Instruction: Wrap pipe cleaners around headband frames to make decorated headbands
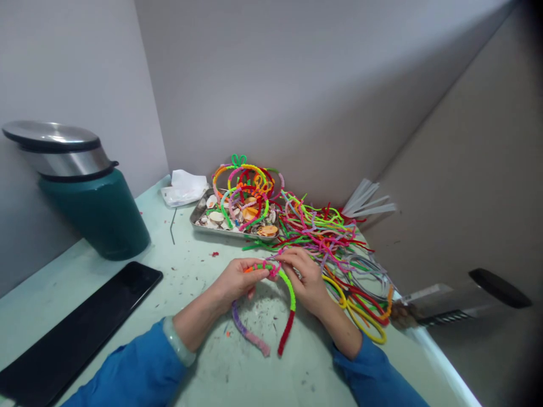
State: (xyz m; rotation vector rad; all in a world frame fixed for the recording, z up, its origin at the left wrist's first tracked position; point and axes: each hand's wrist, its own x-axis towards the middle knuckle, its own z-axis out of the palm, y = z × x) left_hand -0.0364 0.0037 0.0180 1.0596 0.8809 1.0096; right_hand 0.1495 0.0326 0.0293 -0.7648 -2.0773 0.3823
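Headband in hand: one, wrapped in coloured pipe cleaner [292, 294], held above the table [297, 384] at the middle front, its two ends pointing toward the wearer.
Left hand [241, 280]: thumb and fingers pinch the band's crown at its orange and green part.
Right hand [306, 281]: fingertips close together at the pink twist beside it; whether they grip a loose strand, I cannot tell.
Arms: two, blue-sleeved, reaching in from both lower corners, wrists bent inward.
Metal tray [229, 233]: one, beyond the hands, bearing shells [216, 216] and several other headbands [254, 166], too overlapped to count.
Pipe cleaners [322, 223]: a large uncountable tangle behind and beside the right hand, crowding that side.
Translucent strips [365, 200]: several, fanned behind the tangle.
Left side: one green tumbler [102, 215], one black phone [85, 333], one thin dark rod [173, 227], one white packet [184, 189] near the tray.
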